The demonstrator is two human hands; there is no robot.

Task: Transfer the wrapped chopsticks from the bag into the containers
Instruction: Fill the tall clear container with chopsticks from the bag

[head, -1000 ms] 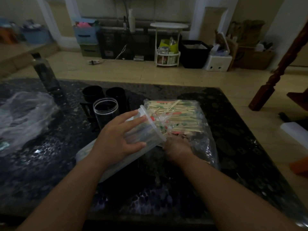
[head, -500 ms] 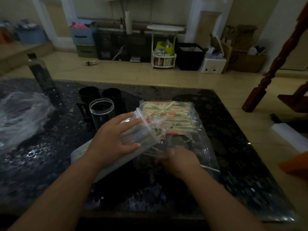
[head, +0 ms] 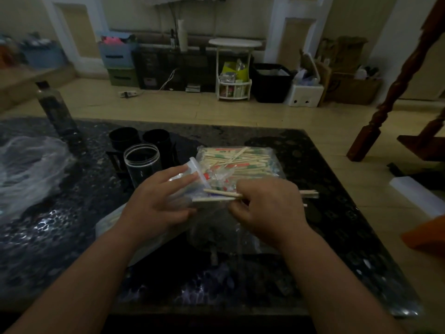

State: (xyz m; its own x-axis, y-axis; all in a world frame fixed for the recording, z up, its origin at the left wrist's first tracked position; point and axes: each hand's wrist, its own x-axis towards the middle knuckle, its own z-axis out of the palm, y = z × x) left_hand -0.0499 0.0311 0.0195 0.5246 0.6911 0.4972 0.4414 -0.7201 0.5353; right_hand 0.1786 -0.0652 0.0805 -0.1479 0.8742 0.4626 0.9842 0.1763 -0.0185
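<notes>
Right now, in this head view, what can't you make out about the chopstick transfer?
- How full the tilted clear container is: the left hand covers its wall.
- How many chopsticks the right hand grips: its fingers hide their middle.
- What the two black cups hold: dim light, dark interiors.

A lived-in home room: tiled floor (head: pixel 216 112), storage bins (head: pixel 118 54), cardboard boxes (head: pixel 349 85), wooden stair post (head: pixel 395 88).

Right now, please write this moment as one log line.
left hand: steadies tilted clear container | right hand: grips wrapped chopsticks, pointed at container mouth | bag: many left
</notes>
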